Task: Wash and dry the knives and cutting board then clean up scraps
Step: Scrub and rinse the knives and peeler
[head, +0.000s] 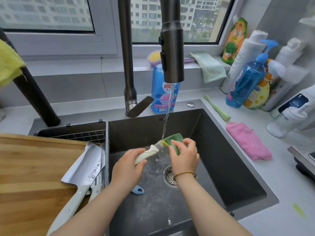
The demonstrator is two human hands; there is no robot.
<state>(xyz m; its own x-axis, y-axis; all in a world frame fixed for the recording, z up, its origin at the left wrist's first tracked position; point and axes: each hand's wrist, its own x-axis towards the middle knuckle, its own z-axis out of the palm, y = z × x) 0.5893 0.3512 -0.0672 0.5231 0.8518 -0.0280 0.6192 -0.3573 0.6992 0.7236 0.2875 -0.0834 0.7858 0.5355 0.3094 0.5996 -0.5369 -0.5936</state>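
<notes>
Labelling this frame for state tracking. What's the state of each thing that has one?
Faucet: on, water running into the sink.
Small knife: held over the sink, blade under the water.
Sponge: pressed on the knife blade.
Left hand: grips the knife handle.
Right hand: pinches the sponge.
Cleaver: lying flat on the cutting board, untouched.
Pink cloth: lying on the counter.

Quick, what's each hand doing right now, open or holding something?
Left hand: grips the knife by its handle.
Right hand: pinches the sponge over the blade.
</notes>
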